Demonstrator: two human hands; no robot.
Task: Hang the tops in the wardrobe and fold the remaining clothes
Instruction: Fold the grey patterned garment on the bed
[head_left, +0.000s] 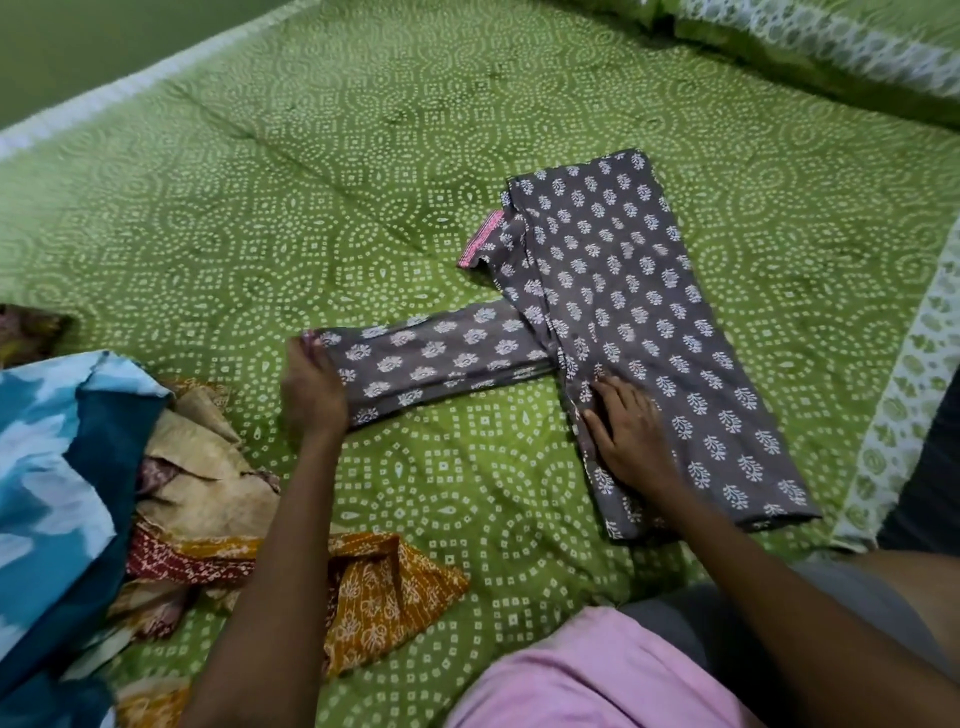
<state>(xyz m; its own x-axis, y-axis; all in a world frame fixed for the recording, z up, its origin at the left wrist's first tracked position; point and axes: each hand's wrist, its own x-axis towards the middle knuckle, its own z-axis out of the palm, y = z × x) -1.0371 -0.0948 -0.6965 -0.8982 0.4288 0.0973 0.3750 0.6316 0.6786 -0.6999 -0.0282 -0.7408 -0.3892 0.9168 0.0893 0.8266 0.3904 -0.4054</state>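
Note:
A grey garment with white leaf print (639, 291) lies partly folded on the green patterned bed sheet (311, 182). One long sleeve (441, 358) sticks out to the left, and a second cuff with pink trim (483, 239) shows above it. My left hand (311, 384) grips the sleeve's cuff end. My right hand (628, 431) presses flat on the garment's body near the sleeve seam, fingers straight.
A pile of clothes sits at the left: a blue and white piece (57, 467), a beige one (202, 467), and an orange and red printed cloth (374, 587). Pillows (831, 47) lie at the far right corner. The bed's right edge (893, 415) is close.

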